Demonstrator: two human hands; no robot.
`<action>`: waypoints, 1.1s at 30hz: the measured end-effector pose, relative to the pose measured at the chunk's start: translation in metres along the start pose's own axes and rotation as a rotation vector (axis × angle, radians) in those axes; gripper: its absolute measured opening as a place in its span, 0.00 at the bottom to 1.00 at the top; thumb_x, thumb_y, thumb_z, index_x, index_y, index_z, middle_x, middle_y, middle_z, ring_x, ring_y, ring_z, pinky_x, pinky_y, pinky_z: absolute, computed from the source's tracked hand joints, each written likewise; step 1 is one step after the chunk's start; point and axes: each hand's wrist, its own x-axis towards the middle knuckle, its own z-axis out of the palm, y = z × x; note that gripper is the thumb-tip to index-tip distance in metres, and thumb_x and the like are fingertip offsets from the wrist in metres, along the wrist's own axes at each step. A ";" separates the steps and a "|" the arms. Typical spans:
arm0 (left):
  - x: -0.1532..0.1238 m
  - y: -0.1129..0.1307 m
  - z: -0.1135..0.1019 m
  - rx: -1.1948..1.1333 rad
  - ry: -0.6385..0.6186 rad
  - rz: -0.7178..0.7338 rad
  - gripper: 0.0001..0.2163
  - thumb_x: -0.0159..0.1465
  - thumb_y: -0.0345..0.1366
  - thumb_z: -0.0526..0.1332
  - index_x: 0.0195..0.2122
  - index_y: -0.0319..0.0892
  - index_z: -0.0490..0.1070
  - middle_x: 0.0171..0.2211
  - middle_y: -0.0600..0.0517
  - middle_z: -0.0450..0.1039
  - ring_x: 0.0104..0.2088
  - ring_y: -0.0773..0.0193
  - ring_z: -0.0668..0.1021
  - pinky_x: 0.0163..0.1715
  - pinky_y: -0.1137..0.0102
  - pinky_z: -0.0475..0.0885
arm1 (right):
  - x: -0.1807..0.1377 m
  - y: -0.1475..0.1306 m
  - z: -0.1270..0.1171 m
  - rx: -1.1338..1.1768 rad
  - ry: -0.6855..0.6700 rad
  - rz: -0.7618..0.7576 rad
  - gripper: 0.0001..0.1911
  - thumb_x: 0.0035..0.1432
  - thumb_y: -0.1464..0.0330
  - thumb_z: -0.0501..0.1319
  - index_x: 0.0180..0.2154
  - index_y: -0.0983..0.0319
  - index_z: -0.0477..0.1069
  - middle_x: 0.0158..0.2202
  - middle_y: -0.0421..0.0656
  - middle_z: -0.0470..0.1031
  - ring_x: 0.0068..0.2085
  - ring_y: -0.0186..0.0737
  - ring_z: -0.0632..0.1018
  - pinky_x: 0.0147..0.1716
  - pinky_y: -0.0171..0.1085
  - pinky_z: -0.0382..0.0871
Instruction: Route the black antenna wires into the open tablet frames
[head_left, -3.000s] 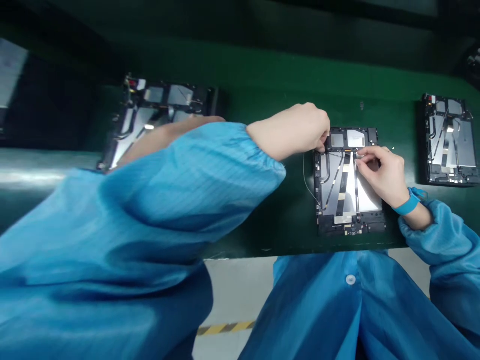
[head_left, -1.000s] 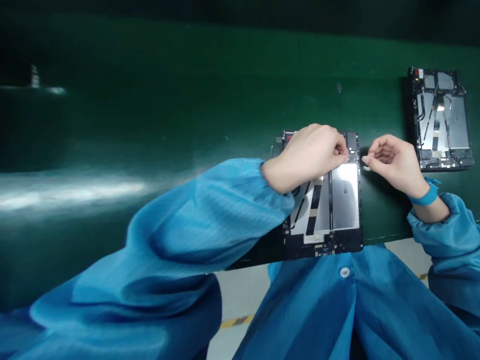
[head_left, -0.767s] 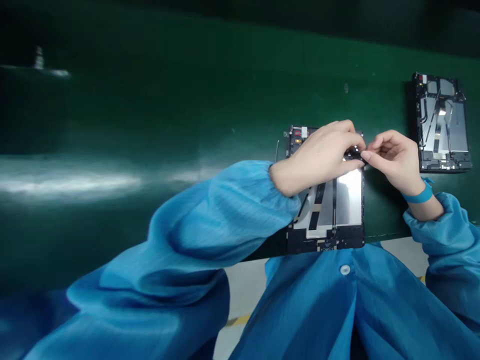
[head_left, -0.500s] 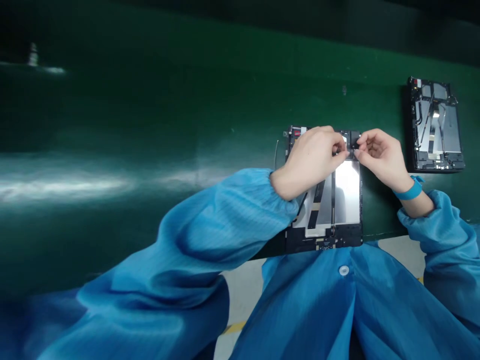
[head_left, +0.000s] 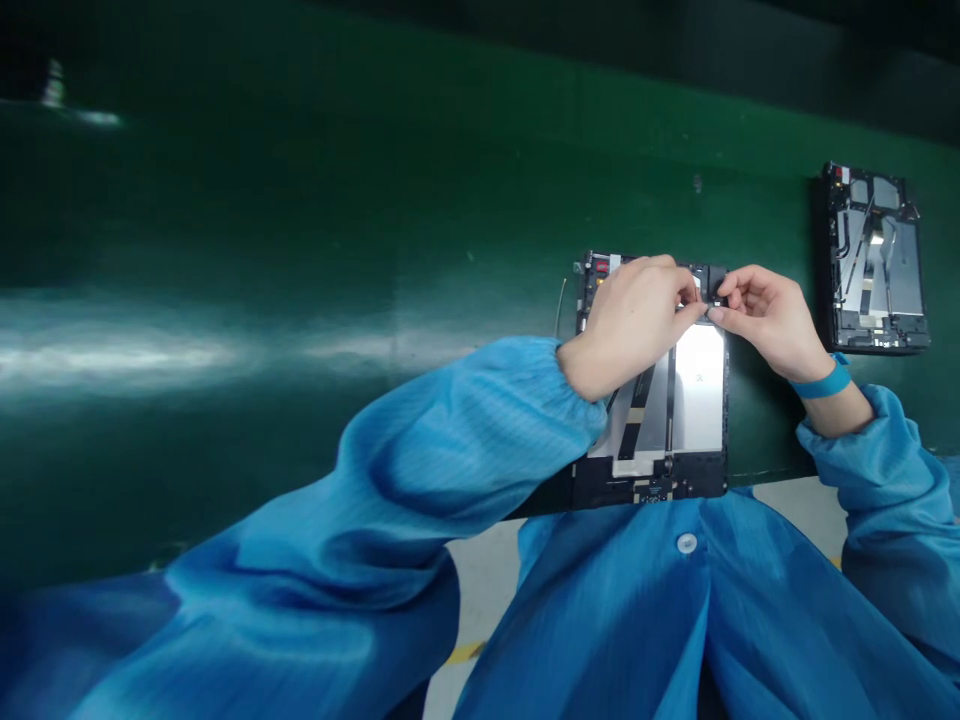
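An opened tablet-like device lies at the table's front edge, its silver plates, dark ribbon cables and black frame exposed. Over its upper part, my left hand is bent with thumb and fingertips pinched together. From the right, my right hand reaches to the device's upper right corner, thumb and forefinger curled close to the left fingertips. Whatever sits between the fingertips is too small to make out. A thin wire sticks out at the device's left side.
A stack of similar opened devices stands on the green table to the far right. Below the table's front edge, the pale floor with a yellow line shows. A blue wrist band is around my right wrist.
Both hands stay at the device's upper right, with fingertips slightly closer together. The view has shifted a little; the device otherwise looks the same.
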 end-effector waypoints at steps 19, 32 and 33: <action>0.002 0.005 -0.001 0.001 -0.014 -0.036 0.09 0.69 0.34 0.62 0.37 0.38 0.83 0.38 0.45 0.80 0.44 0.51 0.81 0.47 0.60 0.74 | -0.001 0.000 0.000 0.002 0.002 0.000 0.15 0.46 0.66 0.72 0.36 0.58 0.72 0.28 0.32 0.65 0.30 0.31 0.68 0.31 0.34 0.65; -0.019 -0.004 -0.028 0.030 0.169 -0.026 0.20 0.67 0.37 0.63 0.60 0.40 0.74 0.57 0.41 0.76 0.55 0.47 0.79 0.57 0.56 0.75 | 0.002 0.008 0.010 0.008 0.140 -0.052 0.15 0.46 0.72 0.68 0.37 0.57 0.69 0.26 0.30 0.64 0.27 0.29 0.66 0.29 0.33 0.61; -0.026 -0.008 -0.037 0.053 0.193 -0.097 0.20 0.68 0.39 0.63 0.60 0.41 0.74 0.56 0.41 0.77 0.55 0.47 0.80 0.58 0.56 0.75 | 0.003 0.011 0.009 0.068 0.178 -0.036 0.15 0.47 0.70 0.68 0.38 0.57 0.68 0.26 0.30 0.64 0.27 0.29 0.67 0.28 0.33 0.62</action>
